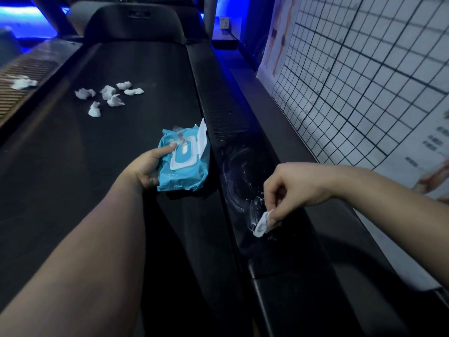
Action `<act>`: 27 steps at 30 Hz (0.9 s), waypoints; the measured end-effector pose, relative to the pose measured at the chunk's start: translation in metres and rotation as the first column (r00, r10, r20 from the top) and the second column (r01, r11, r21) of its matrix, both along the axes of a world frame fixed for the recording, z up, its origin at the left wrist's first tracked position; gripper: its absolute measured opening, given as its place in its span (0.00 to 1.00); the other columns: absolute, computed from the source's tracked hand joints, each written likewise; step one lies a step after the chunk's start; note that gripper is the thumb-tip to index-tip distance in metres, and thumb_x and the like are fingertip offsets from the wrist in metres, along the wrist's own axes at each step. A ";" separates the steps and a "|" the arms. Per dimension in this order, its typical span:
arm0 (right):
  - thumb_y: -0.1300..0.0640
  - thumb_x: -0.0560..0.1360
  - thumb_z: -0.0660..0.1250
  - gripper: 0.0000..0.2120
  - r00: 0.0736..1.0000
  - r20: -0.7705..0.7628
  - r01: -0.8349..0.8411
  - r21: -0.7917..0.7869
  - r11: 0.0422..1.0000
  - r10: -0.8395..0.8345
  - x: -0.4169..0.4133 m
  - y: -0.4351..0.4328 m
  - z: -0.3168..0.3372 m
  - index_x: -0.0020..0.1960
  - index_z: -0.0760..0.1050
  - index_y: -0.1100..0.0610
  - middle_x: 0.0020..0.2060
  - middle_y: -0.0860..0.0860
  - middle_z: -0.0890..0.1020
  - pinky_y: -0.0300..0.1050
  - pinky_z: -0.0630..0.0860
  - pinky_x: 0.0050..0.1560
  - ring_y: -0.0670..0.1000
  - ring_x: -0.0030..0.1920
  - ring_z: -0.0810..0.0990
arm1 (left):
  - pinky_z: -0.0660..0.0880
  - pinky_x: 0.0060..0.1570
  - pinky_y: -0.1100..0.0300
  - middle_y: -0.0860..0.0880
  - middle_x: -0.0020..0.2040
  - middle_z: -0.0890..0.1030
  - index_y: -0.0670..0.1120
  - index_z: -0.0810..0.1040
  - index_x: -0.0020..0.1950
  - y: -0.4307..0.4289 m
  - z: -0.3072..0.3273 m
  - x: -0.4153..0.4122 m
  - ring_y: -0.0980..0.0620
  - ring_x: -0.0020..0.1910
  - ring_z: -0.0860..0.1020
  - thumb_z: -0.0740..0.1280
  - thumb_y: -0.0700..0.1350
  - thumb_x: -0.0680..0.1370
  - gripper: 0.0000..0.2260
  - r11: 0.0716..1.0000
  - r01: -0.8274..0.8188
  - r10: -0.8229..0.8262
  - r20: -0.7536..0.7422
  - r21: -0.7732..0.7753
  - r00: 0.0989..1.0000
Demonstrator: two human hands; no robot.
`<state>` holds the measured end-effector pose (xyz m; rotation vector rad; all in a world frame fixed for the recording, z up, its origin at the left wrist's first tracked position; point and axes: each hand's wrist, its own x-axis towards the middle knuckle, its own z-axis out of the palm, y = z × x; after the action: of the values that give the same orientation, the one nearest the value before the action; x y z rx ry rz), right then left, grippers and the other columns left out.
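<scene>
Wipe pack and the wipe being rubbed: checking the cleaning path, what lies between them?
In the head view, only the black side rail with wet smear marks separates the wipe pack from the wipe.

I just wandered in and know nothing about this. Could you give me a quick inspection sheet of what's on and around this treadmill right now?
Surface: black treadmill belt; the side rail to its right shows wet smear marks.
Job's things: white wipe pressed on the side rail; blue wipes pack, flap lid open, at the belt's right edge.
Clutter: cluster of crumpled wipes on the belt; one stray wad on the far left rail.
Hands: left hand grips the wipes pack; right hand pinches the wipe.
Cables: nothing seen.
Surroundings: grid chart on the right wall; wall socket at the back; blue lighting.
</scene>
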<state>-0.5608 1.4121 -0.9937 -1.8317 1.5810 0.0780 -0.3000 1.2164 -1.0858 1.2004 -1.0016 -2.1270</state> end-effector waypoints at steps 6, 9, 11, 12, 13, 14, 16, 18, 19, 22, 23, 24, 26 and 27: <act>0.50 0.66 0.80 0.10 0.994 -0.112 -0.033 -0.112 0.993 0.020 0.014 0.001 -0.026 0.37 0.80 0.50 0.35 0.46 0.82 0.43 0.76 0.38 0.44 0.36 0.78 | 0.83 0.31 0.54 0.42 0.43 0.88 0.39 0.86 0.49 0.001 0.001 -0.001 0.47 0.37 0.88 0.63 0.47 0.86 0.16 1.000 -0.005 0.005 0.023 -0.012 1.000; 0.49 0.68 0.78 0.10 0.996 -0.093 -0.018 -0.307 0.951 -0.011 0.004 -0.006 -0.034 0.38 0.79 0.50 0.38 0.45 0.79 0.44 0.77 0.41 0.44 0.40 0.78 | 0.84 0.33 0.54 0.43 0.44 0.88 0.40 0.89 0.42 -0.002 -0.003 0.000 0.47 0.38 0.88 0.65 0.48 0.85 0.19 1.000 0.002 -0.002 0.007 -0.002 1.000; 0.48 0.69 0.78 0.10 0.996 -0.056 0.033 -0.416 0.909 -0.062 -0.001 -0.010 -0.040 0.39 0.79 0.51 0.38 0.44 0.78 0.41 0.75 0.41 0.43 0.40 0.77 | 0.84 0.33 0.54 0.43 0.45 0.88 0.41 0.89 0.40 -0.003 -0.003 0.001 0.47 0.39 0.88 0.66 0.49 0.82 0.18 1.000 0.015 -0.015 0.005 -0.004 1.000; 0.48 0.70 0.78 0.11 0.994 -0.031 0.075 -0.460 0.885 -0.100 -0.003 -0.011 -0.044 0.39 0.79 0.52 0.39 0.44 0.78 0.41 0.74 0.41 0.43 0.40 0.77 | 0.84 0.34 0.54 0.43 0.45 0.88 0.41 0.90 0.40 -0.003 -0.004 0.001 0.47 0.39 0.88 0.67 0.49 0.81 0.18 1.000 0.017 -0.017 0.000 -0.001 1.000; 0.49 0.70 0.78 0.10 0.991 -0.006 0.115 -0.495 0.861 -0.136 -0.003 -0.011 -0.048 0.39 0.79 0.52 0.39 0.44 0.77 0.42 0.74 0.41 0.43 0.40 0.77 | 0.84 0.34 0.54 0.43 0.45 0.88 0.41 0.90 0.40 -0.003 -0.004 0.001 0.47 0.39 0.88 0.66 0.49 0.82 0.18 1.000 0.015 -0.015 -0.005 -0.001 1.000; 0.49 0.70 0.78 0.10 0.985 0.022 0.156 -0.520 0.839 -0.170 -0.002 -0.011 -0.050 0.39 0.79 0.52 0.39 0.44 0.78 0.42 0.75 0.41 0.43 0.39 0.77 | 0.84 0.34 0.54 0.43 0.45 0.88 0.42 0.90 0.40 -0.003 -0.004 0.001 0.47 0.39 0.88 0.66 0.49 0.82 0.19 1.000 0.014 -0.014 -0.008 -0.003 1.000; 0.50 0.68 0.79 0.09 0.966 0.118 0.258 -0.526 0.811 -0.230 0.000 -0.010 -0.047 0.38 0.79 0.51 0.36 0.44 0.80 0.40 0.75 0.40 0.44 0.38 0.78 | 0.84 0.35 0.53 0.43 0.45 0.88 0.42 0.90 0.40 -0.004 -0.006 0.001 0.47 0.40 0.88 0.65 0.49 0.83 0.19 1.000 0.020 -0.020 -0.011 -0.003 1.000; 0.53 0.67 0.79 0.08 0.949 0.188 0.313 -0.438 0.843 -0.255 -0.001 -0.009 -0.034 0.38 0.80 0.50 0.33 0.43 0.81 0.37 0.74 0.38 0.41 0.35 0.78 | 0.84 0.34 0.54 0.43 0.45 0.89 0.42 0.90 0.40 -0.004 -0.005 0.000 0.47 0.40 0.88 0.64 0.49 0.84 0.20 1.000 0.021 -0.021 -0.018 -0.001 1.000; 0.54 0.68 0.79 0.08 0.954 0.190 0.288 -0.363 0.886 -0.232 -0.002 -0.008 -0.027 0.39 0.80 0.50 0.32 0.42 0.81 0.36 0.74 0.37 0.40 0.34 0.77 | 0.84 0.34 0.54 0.43 0.44 0.89 0.42 0.90 0.39 -0.004 -0.006 0.000 0.47 0.39 0.88 0.63 0.48 0.85 0.22 1.000 0.022 -0.022 -0.022 -0.002 1.000; 0.58 0.70 0.79 0.07 0.974 0.170 0.171 -0.130 0.977 -0.148 -0.007 -0.003 -0.015 0.42 0.81 0.53 0.32 0.45 0.82 0.33 0.73 0.36 0.40 0.33 0.78 | 0.84 0.33 0.54 0.43 0.43 0.88 0.42 0.89 0.38 -0.004 -0.007 0.000 0.47 0.38 0.88 0.63 0.48 0.86 0.23 1.000 0.017 -0.017 -0.031 -0.006 0.999; 0.58 0.70 0.79 0.07 0.980 0.153 0.143 -0.102 0.985 -0.126 -0.007 -0.001 -0.015 0.41 0.81 0.53 0.32 0.45 0.82 0.32 0.72 0.35 0.40 0.33 0.77 | 0.84 0.33 0.54 0.43 0.43 0.88 0.42 0.89 0.38 -0.005 -0.007 0.000 0.47 0.38 0.88 0.63 0.48 0.85 0.23 1.000 0.014 -0.014 -0.029 -0.006 0.999; 0.58 0.69 0.79 0.07 0.986 0.126 0.126 -0.108 0.986 -0.112 -0.006 0.001 -0.017 0.41 0.81 0.53 0.31 0.43 0.81 0.31 0.71 0.35 0.39 0.32 0.76 | 0.84 0.33 0.54 0.43 0.43 0.88 0.41 0.89 0.38 -0.004 -0.006 0.000 0.47 0.38 0.88 0.64 0.48 0.84 0.21 1.000 0.014 -0.014 -0.028 -0.003 1.000; 0.58 0.69 0.79 0.06 0.990 0.088 0.123 -0.195 0.973 -0.107 -0.001 0.003 -0.023 0.40 0.81 0.51 0.28 0.37 0.78 0.30 0.68 0.33 0.39 0.31 0.75 | 0.84 0.33 0.54 0.43 0.43 0.88 0.41 0.89 0.38 -0.003 -0.004 0.000 0.47 0.39 0.88 0.68 0.49 0.79 0.17 1.000 0.020 -0.020 -0.027 0.003 0.999; 0.58 0.69 0.79 0.06 0.989 0.091 0.132 -0.237 0.962 -0.113 0.003 0.003 -0.026 0.40 0.81 0.51 0.27 0.36 0.77 0.30 0.68 0.33 0.38 0.31 0.75 | 0.84 0.34 0.54 0.43 0.44 0.89 0.41 0.90 0.38 -0.003 -0.004 0.000 0.47 0.39 0.88 0.69 0.49 0.76 0.15 1.000 0.029 -0.029 -0.025 0.001 0.999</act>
<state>-0.5577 1.4155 -1.0201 -1.8888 1.7065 -0.2505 -0.3002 1.2133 -1.0896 1.1637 -1.0123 -2.1600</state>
